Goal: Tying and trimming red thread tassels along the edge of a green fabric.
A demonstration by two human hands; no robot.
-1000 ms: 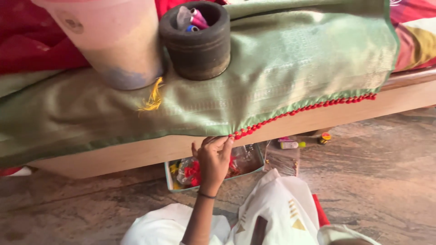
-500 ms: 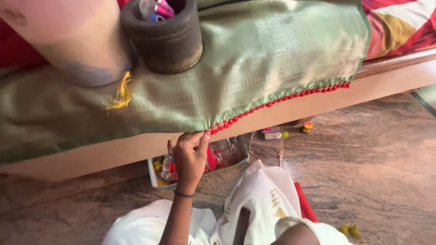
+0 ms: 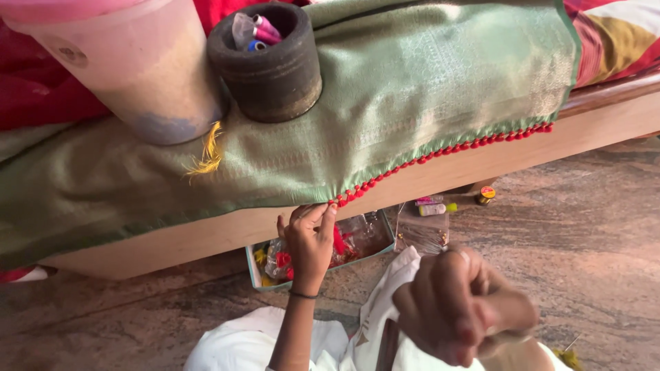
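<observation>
Now my left hand (image 3: 309, 240) pinches the lower hem of the green cloth (image 3: 412, 103) at frame centre, fingertips closed on the edge just where the row of red beads (image 3: 440, 154) ends; my right hand (image 3: 464, 302) has come up into the lower right of the frame, clenched and blurred, where half a second ago only a forearm showed at the bottom edge; a thin needle-like sliver shows just right of it, though I cannot tell whether the fist grips it or any thread; as I judge it, that hand has just pulled a stitch through, so the bead edging is growing leftward along the hem. Behind my left hand, under the wooden ledge (image 3: 206, 237), sits an open tray of red and yellow bits (image 3: 320, 251); small thread spools (image 3: 436, 206) lie on the stone floor (image 3: 584, 206) to its right. Up on the cloth, at upper left, stand a pale plastic tub (image 3: 130, 69) and a dark round holder (image 3: 271, 65) with spools in it; a yellow tassel (image 3: 206, 154) hangs just below the tub.
</observation>
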